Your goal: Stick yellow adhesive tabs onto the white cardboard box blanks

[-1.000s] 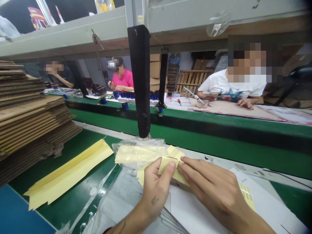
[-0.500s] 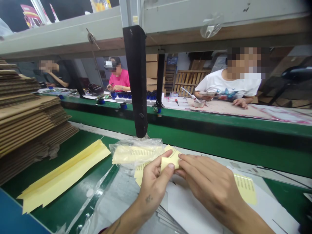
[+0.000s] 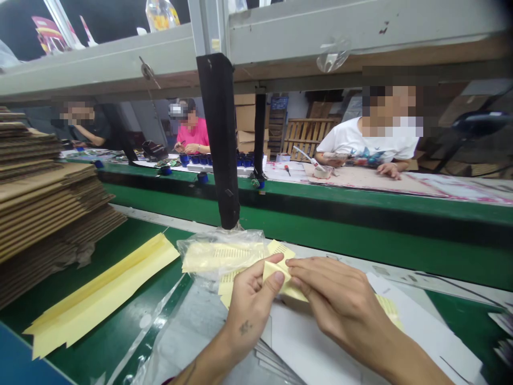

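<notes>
My left hand (image 3: pixel 250 305) pinches a small yellow label strip (image 3: pixel 286 280) between thumb and fingers. My right hand (image 3: pixel 339 302) meets it from the right, fingertips closed on the same strip. Both hands hover over white sheets (image 3: pixel 320 353) at the bench's front. Just behind them lies a clear plastic bag (image 3: pixel 220 254) with more yellow label strips inside. Another yellow strip (image 3: pixel 387 307) peeks out from under my right hand.
Long yellow backing papers (image 3: pixel 104 291) lie on the green belt (image 3: pixel 120 321) to the left. A tall stack of flat cardboard (image 3: pixel 48 214) fills the far left. A black post (image 3: pixel 218 139) stands behind the bag. People sit working at the far bench (image 3: pixel 360 182).
The hands have shifted slightly lower and left while working the yellow strip; its fold between the fingers has changed. The view tilted a little downward.
</notes>
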Motion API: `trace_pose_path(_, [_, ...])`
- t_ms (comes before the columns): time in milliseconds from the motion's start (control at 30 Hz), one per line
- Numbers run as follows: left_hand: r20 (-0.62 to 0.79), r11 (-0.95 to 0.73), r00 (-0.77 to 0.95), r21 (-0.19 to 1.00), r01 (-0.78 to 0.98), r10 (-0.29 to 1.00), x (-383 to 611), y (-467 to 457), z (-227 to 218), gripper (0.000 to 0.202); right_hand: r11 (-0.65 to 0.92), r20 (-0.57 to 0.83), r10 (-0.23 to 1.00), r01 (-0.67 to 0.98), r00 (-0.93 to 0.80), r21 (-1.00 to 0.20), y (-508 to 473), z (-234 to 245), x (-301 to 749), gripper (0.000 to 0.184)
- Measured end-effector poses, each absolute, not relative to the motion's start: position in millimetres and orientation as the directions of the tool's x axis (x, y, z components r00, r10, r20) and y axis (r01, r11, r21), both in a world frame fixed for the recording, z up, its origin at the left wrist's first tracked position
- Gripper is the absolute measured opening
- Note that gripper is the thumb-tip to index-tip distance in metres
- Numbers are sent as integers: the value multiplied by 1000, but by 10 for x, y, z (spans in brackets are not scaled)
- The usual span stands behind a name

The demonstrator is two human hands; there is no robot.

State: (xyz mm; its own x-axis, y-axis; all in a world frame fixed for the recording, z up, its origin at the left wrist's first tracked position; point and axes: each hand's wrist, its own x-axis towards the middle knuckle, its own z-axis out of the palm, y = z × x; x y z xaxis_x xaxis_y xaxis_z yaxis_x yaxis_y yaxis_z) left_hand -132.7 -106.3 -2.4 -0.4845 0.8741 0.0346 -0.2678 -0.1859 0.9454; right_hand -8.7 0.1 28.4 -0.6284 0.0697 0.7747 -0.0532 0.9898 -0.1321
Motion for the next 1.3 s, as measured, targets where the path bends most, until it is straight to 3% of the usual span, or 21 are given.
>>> trace_pose_path(167, [44,-204,-454,928,-311,890,-1312,-1059,-78,46,964,744,213,12,-634,-266,28,273,-35,17])
trace_pose_path(467, [64,-222,-510,941,-256,858,-1297,-1047,-52,42,990,721,50,-62,-691,-129,20,350,-34,22])
trace_pose_path(800, [154,-273,-495,946,-177,855,-1279,-1071,11,28,960,701,185,-24,-688,-277,68,277,-8,23])
trace_pose_path(1300, [89,-246,-570,947,-206,817,-1273,-1053,17,31,997,792,22,-44,-610,-61,-16,266,-25,20])
